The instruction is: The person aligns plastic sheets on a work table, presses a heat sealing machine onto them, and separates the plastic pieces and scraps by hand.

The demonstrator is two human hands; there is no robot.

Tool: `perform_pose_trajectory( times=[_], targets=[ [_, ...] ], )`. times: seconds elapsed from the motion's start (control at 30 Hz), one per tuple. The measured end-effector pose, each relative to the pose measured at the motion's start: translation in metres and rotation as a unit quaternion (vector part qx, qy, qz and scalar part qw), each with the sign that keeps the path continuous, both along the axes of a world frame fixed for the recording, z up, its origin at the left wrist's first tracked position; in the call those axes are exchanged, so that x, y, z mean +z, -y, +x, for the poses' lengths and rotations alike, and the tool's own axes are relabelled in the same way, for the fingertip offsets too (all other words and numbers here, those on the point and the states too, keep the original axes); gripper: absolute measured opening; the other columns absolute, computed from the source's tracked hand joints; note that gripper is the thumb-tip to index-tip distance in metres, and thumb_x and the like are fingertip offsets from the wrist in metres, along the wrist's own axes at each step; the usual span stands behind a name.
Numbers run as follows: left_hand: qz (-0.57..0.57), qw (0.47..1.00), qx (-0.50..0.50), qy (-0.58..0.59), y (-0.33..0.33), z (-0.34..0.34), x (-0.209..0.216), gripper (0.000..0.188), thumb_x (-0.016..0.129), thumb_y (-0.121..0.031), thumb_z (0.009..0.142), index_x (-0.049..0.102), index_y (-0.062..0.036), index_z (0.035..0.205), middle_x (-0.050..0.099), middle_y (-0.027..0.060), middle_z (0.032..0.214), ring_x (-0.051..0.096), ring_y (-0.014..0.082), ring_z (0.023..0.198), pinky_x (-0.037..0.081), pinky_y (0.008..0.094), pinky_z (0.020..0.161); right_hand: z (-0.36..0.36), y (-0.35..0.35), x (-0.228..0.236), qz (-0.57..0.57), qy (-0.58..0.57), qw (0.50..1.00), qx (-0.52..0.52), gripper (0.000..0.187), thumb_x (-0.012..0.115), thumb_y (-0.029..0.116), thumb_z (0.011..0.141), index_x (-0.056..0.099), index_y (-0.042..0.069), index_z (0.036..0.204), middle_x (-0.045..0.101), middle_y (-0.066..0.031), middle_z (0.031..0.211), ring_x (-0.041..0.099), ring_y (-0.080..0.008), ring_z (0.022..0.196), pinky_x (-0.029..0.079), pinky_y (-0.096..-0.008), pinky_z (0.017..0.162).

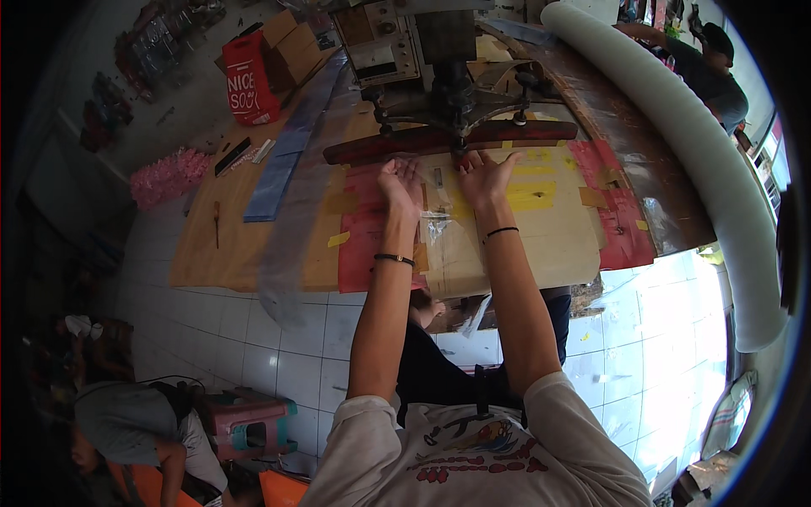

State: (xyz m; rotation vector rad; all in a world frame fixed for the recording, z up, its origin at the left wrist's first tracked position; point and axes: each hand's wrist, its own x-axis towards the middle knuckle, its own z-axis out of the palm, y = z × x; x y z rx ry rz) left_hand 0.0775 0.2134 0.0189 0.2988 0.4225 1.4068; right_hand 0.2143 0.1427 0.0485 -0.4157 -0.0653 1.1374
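My left hand (404, 184) and my right hand (487, 177) both reach forward, palms turned up and fingers stretched out. Nothing shows in either of them. Their fingertips come close to the long dark-red bar (363, 149) of a press machine (460, 93); whether they touch it I cannot tell. Beneath the hands lies a cream work sheet (553, 245) with red and yellow taped patches. A bit of clear plastic (438, 226) sits between my wrists. Left of my left arm, a strip of clear plastic film (291, 220) hangs over the table's front edge.
Blue plastic strips (270, 190) and a small brown-handled tool (217, 224) lie on the wooden table (198, 253). A red bag (251, 80) stands behind. Along the right runs a thick white roll (676, 127). One person bends at lower left; another is at upper right.
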Motion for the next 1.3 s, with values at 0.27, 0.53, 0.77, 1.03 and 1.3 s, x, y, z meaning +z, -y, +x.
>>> perform_pose_trajectory(
  times=[0.27,0.53,0.77,1.03,1.3],
  targets=[
    [0.032,0.997,-0.008,-0.073,0.012,-0.005,0.022,0.017,0.049,-0.021,0.097,0.051,-0.0056,0.091,0.058,0.0136,0.104,0.059,0.0320,0.111,0.047,0.0456,0.107,-0.003,-0.005,-0.001,0.055,0.020,0.997,0.048,0.119,0.025,0.086,0.090,-0.004,-0.007,0.158,0.008,-0.0264,0.166,0.013,-0.0379,0.154,0.014,-0.0452,0.126],
    [0.244,0.879,-0.055,-0.407,0.119,-0.047,0.061,0.018,0.053,-0.021,0.105,0.057,-0.0049,0.099,0.064,0.0039,0.087,0.065,0.0134,0.075,0.055,0.0275,0.066,-0.024,0.136,0.020,0.007,0.209,0.978,0.017,0.079,0.036,0.054,0.108,0.017,-0.006,0.157,0.041,-0.0248,0.153,0.046,-0.0333,0.140,0.037,-0.0420,0.118],
    [0.293,0.798,-0.198,-0.487,0.147,-0.036,0.084,0.027,0.056,-0.025,0.106,0.064,-0.0021,0.093,0.062,0.0024,0.069,0.054,0.0066,0.050,0.040,0.0232,0.043,0.008,0.154,0.039,-0.056,0.543,0.838,-0.021,0.029,0.067,0.023,0.100,0.070,-0.003,0.113,0.074,-0.0066,0.091,0.068,-0.0101,0.082,0.055,-0.0242,0.070],
    [0.360,0.687,0.112,-0.621,0.123,-0.021,0.041,0.024,0.056,-0.021,0.104,0.063,0.0009,0.100,0.066,0.0091,0.087,0.064,0.0166,0.075,0.052,0.0325,0.069,0.036,0.123,0.028,-0.204,0.743,0.637,-0.027,0.015,0.066,0.012,0.095,0.074,0.002,0.102,0.074,-0.0099,0.074,0.070,-0.0215,0.065,0.053,-0.0336,0.064],
    [0.528,0.434,0.028,-0.729,0.171,-0.018,0.036,0.048,0.070,-0.030,0.092,0.062,-0.0005,0.129,0.058,0.0164,0.135,0.051,0.0365,0.128,0.034,0.0505,0.117,0.046,0.115,0.002,-0.163,0.819,0.526,-0.162,0.039,0.072,0.020,0.088,0.065,0.008,0.124,0.069,-0.0152,0.109,0.064,-0.0337,0.104,0.050,-0.0416,0.090]
  ],
)
